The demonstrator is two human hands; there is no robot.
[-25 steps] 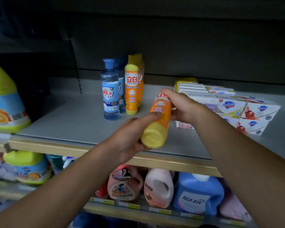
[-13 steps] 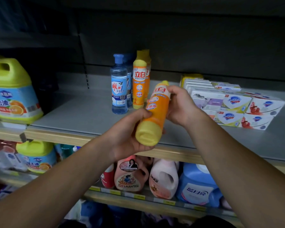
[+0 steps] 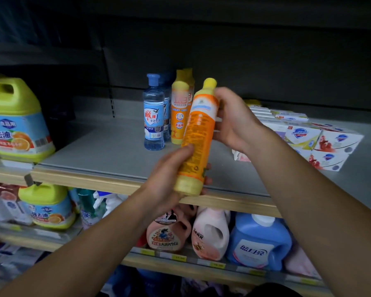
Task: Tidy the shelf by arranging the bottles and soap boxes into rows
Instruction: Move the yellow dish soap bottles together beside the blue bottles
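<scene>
Both hands grasp the orange detergent bottle (image 3: pixel 198 138), nearly upright: left hand (image 3: pixel 169 181) round its base, right hand (image 3: pixel 234 118) near its cap.

A grey shelf board (image 3: pixel 107 151) with a pale wooden front edge (image 3: pixel 90 179) stands against a dark, dimly lit back panel (image 3: pixel 244 50).

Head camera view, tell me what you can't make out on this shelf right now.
- Orange bottle: front label faces away; the back print is too small. Left hand and right hand cover parts of it.
- Bottles behind the blue bottle and the standing orange bottle: count hidden.
- Soap boxes: near stack partly behind the right arm.
- Green jug: cut by left edge.
</scene>
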